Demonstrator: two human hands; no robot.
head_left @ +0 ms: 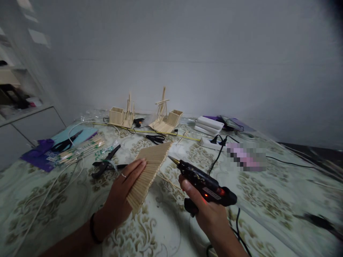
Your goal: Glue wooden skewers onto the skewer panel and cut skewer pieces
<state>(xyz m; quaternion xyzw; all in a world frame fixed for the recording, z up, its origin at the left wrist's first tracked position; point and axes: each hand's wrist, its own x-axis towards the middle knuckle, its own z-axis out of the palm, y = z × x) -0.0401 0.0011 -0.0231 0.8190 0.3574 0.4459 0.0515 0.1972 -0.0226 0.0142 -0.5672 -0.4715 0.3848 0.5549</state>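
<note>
My left hand (125, 187) grips a flat panel of wooden sticks (151, 167) laid side by side, its fingers over the upper face. The panel is tilted, with its rough right edge facing the tool. A black glue gun (202, 180) is in my right hand (205, 210), its small red light lit. The gun's metal nozzle points left at the panel's edge, a small gap apart from it. Whether glue lies along that edge I cannot tell. Below the panel, a few loose sticks (170, 181) rest on the patterned tablecloth (160, 228).
Two stick models with boxes (117, 116) (174, 117) stand by the wall. Pliers-like cutters (107, 164) and bundled sticks (80, 148) lie left. Black scissors (155, 138) lie behind the panel. A power strip (213, 144) with black cords is at right.
</note>
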